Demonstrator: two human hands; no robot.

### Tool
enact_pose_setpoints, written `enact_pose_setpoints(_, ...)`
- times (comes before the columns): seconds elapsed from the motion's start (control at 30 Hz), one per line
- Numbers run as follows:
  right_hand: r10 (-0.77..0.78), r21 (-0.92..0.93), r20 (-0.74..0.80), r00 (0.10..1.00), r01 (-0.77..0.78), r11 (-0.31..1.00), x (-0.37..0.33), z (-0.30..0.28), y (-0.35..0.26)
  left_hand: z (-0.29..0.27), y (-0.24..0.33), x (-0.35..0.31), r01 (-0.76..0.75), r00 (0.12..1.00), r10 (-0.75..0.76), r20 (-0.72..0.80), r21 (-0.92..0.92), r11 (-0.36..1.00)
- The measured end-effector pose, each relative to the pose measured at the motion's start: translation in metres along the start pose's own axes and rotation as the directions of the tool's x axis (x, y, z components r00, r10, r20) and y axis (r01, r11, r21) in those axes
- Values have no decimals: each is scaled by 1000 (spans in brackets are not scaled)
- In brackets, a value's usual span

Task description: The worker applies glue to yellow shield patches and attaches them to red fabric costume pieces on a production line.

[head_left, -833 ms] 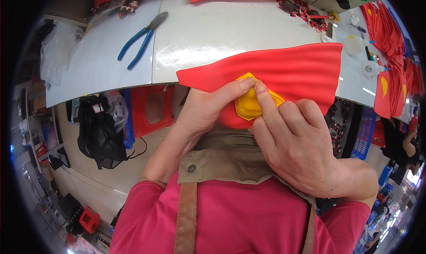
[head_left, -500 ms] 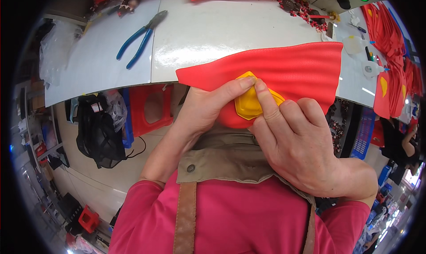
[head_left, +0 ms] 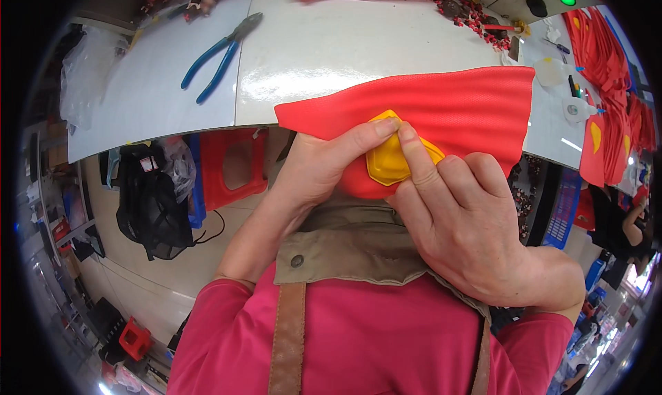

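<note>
A red, cape-shaped piece of soft material [head_left: 476, 109] spreads across the near edge of the bench, its narrow end close to my body. On that end sits a yellow shield-like emblem [head_left: 386, 159] with raised edges. My left hand [head_left: 331, 153] grips the red cape piece from the left, thumb pressed on the emblem's upper part and fingers hidden underneath. From the right, my right hand [head_left: 455, 209] presses a finger on the emblem beside that thumb. Its other fingers are curled, and its thumb is mostly hidden at the cape piece's lower edge.
Blue-handled pliers [head_left: 224, 57] lie on the white bench [head_left: 303, 43]. Small red and dark parts [head_left: 469, 22] are scattered at the back. Bottles [head_left: 576, 109] and stacked red pieces [head_left: 600, 71] sit at right. Below the bench are a red stool [head_left: 238, 167] and black bag [head_left: 152, 202].
Almost nothing differs. Both hands keep the same hold on the red cape piece and emblem, and the whole view has shifted very slightly.
</note>
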State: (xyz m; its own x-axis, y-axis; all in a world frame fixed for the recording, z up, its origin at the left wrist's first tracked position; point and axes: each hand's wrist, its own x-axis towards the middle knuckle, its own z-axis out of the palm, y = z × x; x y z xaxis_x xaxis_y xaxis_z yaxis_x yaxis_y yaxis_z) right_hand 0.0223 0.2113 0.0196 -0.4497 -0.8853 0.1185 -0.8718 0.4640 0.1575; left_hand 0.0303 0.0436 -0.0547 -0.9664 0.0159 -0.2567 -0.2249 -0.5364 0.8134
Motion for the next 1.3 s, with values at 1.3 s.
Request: enact_pose_setpoints(1.3, -43, -25, 16, 999, 44, 999, -10, -7, 10, -2, -15, 1, 68, 992, -68, -110, -1, 998)
